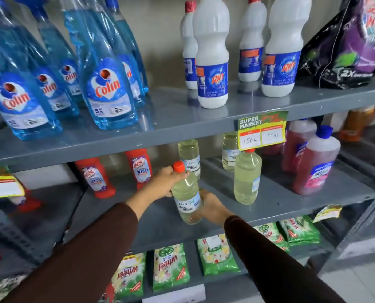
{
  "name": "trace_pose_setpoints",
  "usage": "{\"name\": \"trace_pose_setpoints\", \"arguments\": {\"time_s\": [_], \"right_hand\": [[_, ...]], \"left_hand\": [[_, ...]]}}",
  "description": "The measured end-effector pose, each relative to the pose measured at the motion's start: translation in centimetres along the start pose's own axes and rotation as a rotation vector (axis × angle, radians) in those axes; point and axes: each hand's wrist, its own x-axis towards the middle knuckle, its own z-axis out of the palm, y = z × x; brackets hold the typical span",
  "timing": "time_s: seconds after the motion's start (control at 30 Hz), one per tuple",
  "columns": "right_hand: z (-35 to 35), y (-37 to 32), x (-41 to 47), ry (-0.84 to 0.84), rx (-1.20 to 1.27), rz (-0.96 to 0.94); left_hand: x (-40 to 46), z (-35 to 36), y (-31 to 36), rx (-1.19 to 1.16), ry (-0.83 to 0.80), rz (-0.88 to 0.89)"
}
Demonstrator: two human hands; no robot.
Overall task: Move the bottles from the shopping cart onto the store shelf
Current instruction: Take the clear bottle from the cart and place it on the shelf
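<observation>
Holding a clear bottle with both hands, the person sets it down at the front of the middle shelf. The left hand is wrapped round the top part, just under the red cap, with its fingers curled on the bottle's shoulder. The right hand cups the bottom part from the side and below. Both hands are closed on this one bottle.

The bottle is tipped a little, with its cap leaning away from the person. Its bottom looks like it is at the shelf or just above it, but the right hand hides that spot, so it is hard to be sure.

A second bottle of the same kind stands upright, to the right of the held bottle. Two more stand behind the held bottle, deeper in the shelf. Red bottles stand to its left. The shopping cart is not in view.

The bottle is nearly full of pale yellow liquid, so it is probably a bit heavy for its size. The plastic looks smooth and thin, so it may slip or squash if pressed hard. The neck and the wide middle are good places to hold it. It needs to be stood up straight before the hands let go.
</observation>
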Motion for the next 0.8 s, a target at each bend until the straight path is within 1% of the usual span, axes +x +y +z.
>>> {"name": "trace_pose_setpoints", "arguments": {"time_s": [0.13, 0.23, 0.47, 0.53, 0.6, 0.67, 0.73, 0.8], "right_hand": [[0.0, 1.9, 2.3, 0.032, 0.056, 0.013], [-0.5, 2.7, 3.3, 0.049, 0.087, -0.004], [-0.9, 3.4, 3.8, 0.029, 0.098, 0.008], [-0.5, 3.9, 3.1, 0.069, 0.074, 0.019], [0.5, 4.7, 1.9, 0.156, 0.080, 0.043], [1.5, 4.6, -0.5, 0.262, 0.179, 0.097], [2.9, 3.4, -3.5, 0.341, 0.276, 0.088], [4.7, 2.3, -6.6, 0.382, 0.300, 0.062]], "left_hand": [[2.4, 0.7, 0.1, 0.002, -0.038, 0.004], [3.2, 1.2, 0.4, -0.015, -0.036, 0.012], [4.1, 1.8, 0.4, -0.095, -0.041, 0.031], [3.8, 2.0, 0.3, -0.111, -0.032, 0.024], [3.4, 1.6, -0.2, -0.067, -0.026, 0.038], [2.6, 1.2, -1.3, -0.064, 0.006, 0.066], [0.6, 0.3, -2.9, -0.221, 0.101, 0.067], [-2.4, -0.5, -5.7, -0.372, 0.158, 0.061]]}}
